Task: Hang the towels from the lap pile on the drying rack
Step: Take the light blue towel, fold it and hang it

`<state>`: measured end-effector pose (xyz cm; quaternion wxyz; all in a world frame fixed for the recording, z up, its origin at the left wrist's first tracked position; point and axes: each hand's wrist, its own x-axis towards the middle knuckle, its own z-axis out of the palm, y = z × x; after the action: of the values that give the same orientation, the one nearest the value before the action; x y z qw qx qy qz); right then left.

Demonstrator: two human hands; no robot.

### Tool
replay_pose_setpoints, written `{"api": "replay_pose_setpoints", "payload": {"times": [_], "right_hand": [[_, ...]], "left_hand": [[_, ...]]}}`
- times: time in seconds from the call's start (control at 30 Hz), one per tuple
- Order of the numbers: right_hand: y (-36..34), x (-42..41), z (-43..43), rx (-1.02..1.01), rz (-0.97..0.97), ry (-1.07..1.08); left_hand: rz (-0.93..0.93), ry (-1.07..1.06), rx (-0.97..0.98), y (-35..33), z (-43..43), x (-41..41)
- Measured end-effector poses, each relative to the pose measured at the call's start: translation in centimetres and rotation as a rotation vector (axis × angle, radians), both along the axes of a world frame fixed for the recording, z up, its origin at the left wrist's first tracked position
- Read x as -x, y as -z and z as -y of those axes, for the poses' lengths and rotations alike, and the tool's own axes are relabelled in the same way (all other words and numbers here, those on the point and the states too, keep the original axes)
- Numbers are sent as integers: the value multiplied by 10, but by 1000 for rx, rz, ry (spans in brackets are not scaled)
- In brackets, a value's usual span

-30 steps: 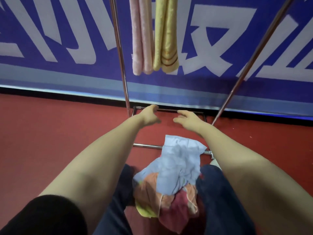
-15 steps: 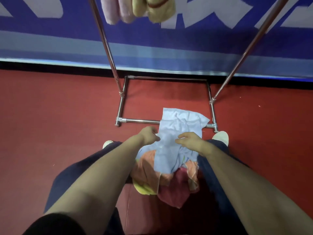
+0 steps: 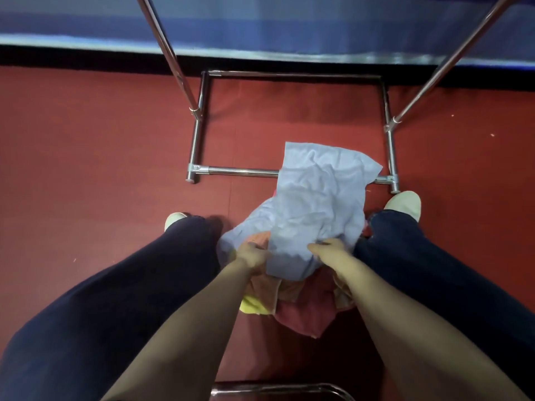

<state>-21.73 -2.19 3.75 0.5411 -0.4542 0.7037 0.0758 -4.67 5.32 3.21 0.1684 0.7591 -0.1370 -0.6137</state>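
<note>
A pile of towels lies between my knees. A crumpled light blue towel (image 3: pixel 317 204) is on top, and its far end drapes over the drying rack's front floor bar (image 3: pixel 240 170). Under it are an orange towel (image 3: pixel 267 286), a pink towel (image 3: pixel 304 312) and a yellow towel (image 3: pixel 251 304). My left hand (image 3: pixel 252 255) grips the blue towel's near left edge with curled fingers. My right hand (image 3: pixel 330 250) grips its near right edge. The rack's two slanted uprights (image 3: pixel 170 53) rise out of view at the top.
The rack's rectangular chrome base (image 3: pixel 292 74) stands on red carpet before a blue wall banner (image 3: pixel 289 21). My legs in dark trousers (image 3: pixel 121 290) flank the pile, with pale shoes (image 3: pixel 405 202) by the base. A chrome chair bar (image 3: pixel 278 387) runs along the bottom edge.
My view tilted down, so the hung pink and yellow towels left the frame. Both hands dropped from the rack to the lap pile and closed on the blue towel's near edge.
</note>
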Motion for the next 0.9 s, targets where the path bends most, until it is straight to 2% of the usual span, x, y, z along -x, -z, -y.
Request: {"api": "replay_pose_setpoints", "payload": {"times": [0.1, 0.2, 0.3, 0.4, 0.5, 0.63, 0.9], "right_hand": [[22, 8, -8, 14, -88, 192], [29, 13, -12, -75, -107, 322], [33, 10, -17, -279, 44, 475], [33, 6, -21, -428, 195, 595], [35, 4, -20, -400, 175, 655], [35, 5, -17, -345, 183, 666], [14, -5, 11, -109, 177, 653]], "left_hand": [[123, -52, -40, 18, -6, 2], [142, -119, -60, 26, -5, 6], [116, -83, -71, 30, -7, 9], [3, -47, -83, 35, -11, 11], [-41, -2, -104, 35, -11, 14], [-66, -48, -98, 28, -7, 18], [-68, -351, 72, -1, 28, 13]]}}
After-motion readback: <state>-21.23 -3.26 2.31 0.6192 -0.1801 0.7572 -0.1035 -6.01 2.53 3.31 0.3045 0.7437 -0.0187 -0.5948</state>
